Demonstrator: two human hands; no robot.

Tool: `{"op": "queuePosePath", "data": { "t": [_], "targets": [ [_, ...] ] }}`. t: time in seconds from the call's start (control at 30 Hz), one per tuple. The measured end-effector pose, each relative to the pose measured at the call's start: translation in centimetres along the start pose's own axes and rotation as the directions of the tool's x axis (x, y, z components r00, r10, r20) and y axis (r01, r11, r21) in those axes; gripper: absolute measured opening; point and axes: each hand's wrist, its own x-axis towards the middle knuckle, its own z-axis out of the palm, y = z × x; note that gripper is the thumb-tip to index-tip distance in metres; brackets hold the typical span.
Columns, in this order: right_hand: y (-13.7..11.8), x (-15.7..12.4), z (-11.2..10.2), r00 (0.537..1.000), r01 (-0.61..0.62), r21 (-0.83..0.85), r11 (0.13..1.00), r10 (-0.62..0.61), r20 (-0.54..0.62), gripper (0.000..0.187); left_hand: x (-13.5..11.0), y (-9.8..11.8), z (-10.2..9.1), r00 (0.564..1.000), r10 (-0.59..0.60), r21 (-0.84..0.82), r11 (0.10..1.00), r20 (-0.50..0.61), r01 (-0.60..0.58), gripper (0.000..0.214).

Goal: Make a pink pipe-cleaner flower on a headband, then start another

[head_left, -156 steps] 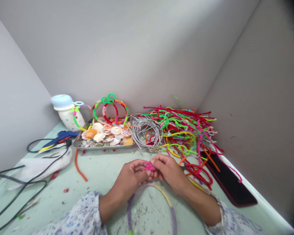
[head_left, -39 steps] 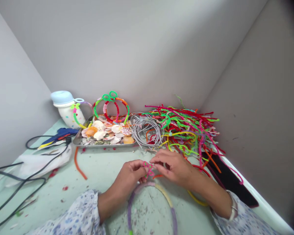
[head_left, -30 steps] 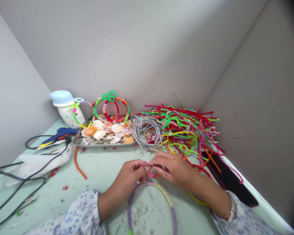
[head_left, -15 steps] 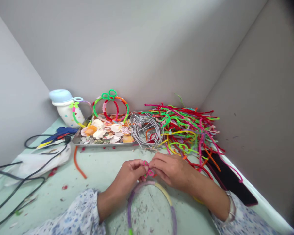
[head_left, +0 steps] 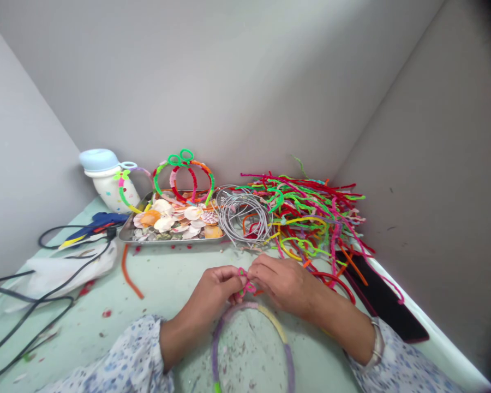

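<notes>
Both hands meet over the pale green table near its front. My left hand (head_left: 215, 289) and my right hand (head_left: 284, 284) pinch a small pink pipe-cleaner shape (head_left: 245, 283) between their fingertips. Just below the hands lies a headband (head_left: 270, 322) wrapped in purple and yellow fuzz, arching toward me. It touches or nearly touches the pink shape at its top.
A heap of coloured pipe cleaners (head_left: 311, 218) fills the back right. Grey bare headbands (head_left: 245, 218), a metal tray of shells (head_left: 167, 232), wrapped headbands (head_left: 184, 174), a white jug (head_left: 106, 183), a blue glue gun (head_left: 94, 224) with black cable (head_left: 28, 305), a black case (head_left: 388, 305).
Over the last seconds the pink shape stayed pinched between both hands while my fingers shifted slightly on it. The view drifted a little; nothing else on the table moved.
</notes>
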Motion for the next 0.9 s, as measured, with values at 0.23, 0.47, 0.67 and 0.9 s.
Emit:
{"op": "queuePosePath", "data": {
  "t": [0.23,0.47,0.67,0.9],
  "targets": [
    [-0.11,-0.01,0.13,0.998,-0.031,0.155,0.987,0.040,-0.058,0.014,-0.05,0.24,0.00,1.000,-0.009,-0.003,1.000,-0.020,0.009,0.012],
    [0.04,0.13,0.15,0.995,-0.012,0.200,0.980,0.031,-0.092,0.014,0.00,0.09,-0.01,1.000,-0.006,0.004,1.000,-0.027,0.006,0.011],
    [0.09,0.17,0.21,0.992,-0.006,0.231,0.973,0.034,-0.120,0.016,0.03,0.02,0.02,0.999,-0.005,0.020,1.000,-0.040,0.006,0.011],
    [0.06,0.07,0.13,0.995,-0.001,0.176,0.984,0.017,-0.094,0.017,-0.16,0.26,0.11,0.999,-0.019,0.045,0.999,-0.030,0.021,0.009]
  ]
}}
